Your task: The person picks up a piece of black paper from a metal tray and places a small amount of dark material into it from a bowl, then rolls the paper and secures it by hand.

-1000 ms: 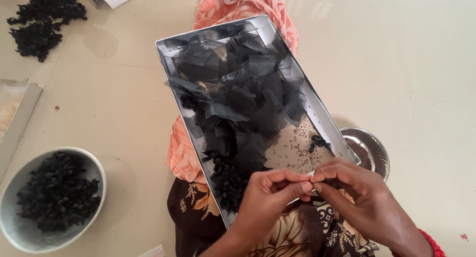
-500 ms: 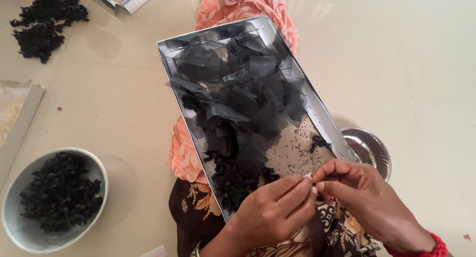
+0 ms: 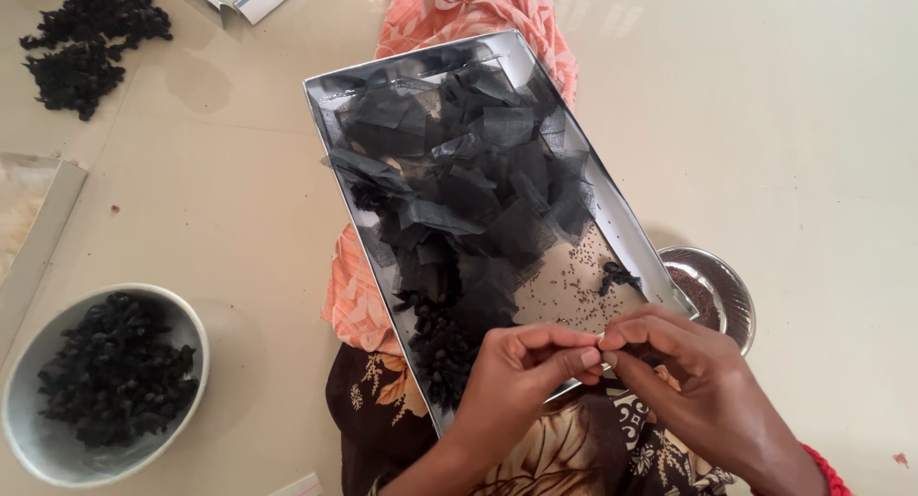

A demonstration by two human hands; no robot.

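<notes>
Fingertips of both hands pinched above tray (image 3: 612, 204).

Over the last second the left hand (image 3: 521, 376) turned: its fingers (image 3: 574, 354), which had first curled over with the knuckles up and then lay stretched out flat toward the right, bent again into a pinch. The right hand (image 3: 688, 376) kept meeting it at the fingertips just below the near edge of the metal tray (image 3: 612, 185), but the meeting point drifted slightly to the right and a little lower.
</notes>
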